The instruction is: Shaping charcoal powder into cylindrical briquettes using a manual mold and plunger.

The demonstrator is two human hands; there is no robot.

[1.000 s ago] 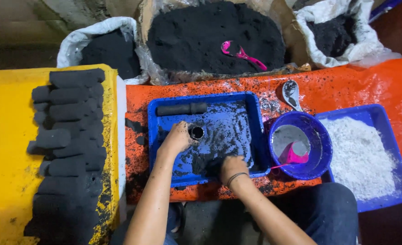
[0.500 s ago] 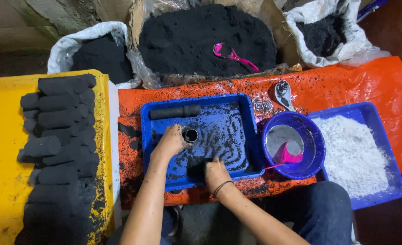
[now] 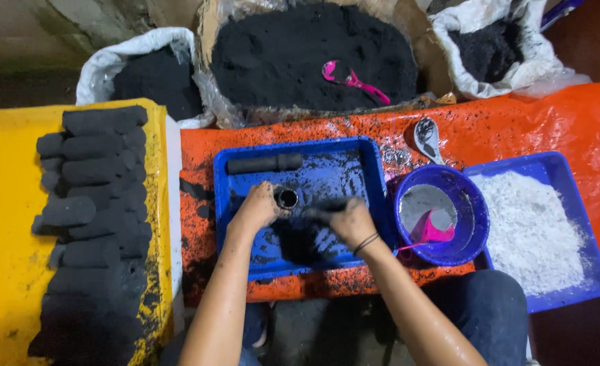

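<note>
My left hand (image 3: 256,209) grips a small upright metal tube (image 3: 286,198) standing in the blue tray (image 3: 367,166). The tube's open top is dark inside. My right hand (image 3: 347,220), blackened, hovers just right of the tube with a clump of black powder pinched in its fingers. A pile of black powder (image 3: 298,240) lies on the tray floor under both hands. One finished black cylinder (image 3: 264,163) lies along the tray's far side.
Several black cylinders (image 3: 93,196) are stacked on a yellow surface (image 3: 5,224) at left. A purple bowl (image 3: 442,215) with a pink scoop, a blue tray of white powder (image 3: 533,227), a metal spoon (image 3: 427,137) and sacks of black powder (image 3: 300,57) surround the orange-covered table (image 3: 516,125).
My right hand rose from the powder pile at the tray's near edge and moved up toward the tube with powder in it. My left hand stayed on the tube.
</note>
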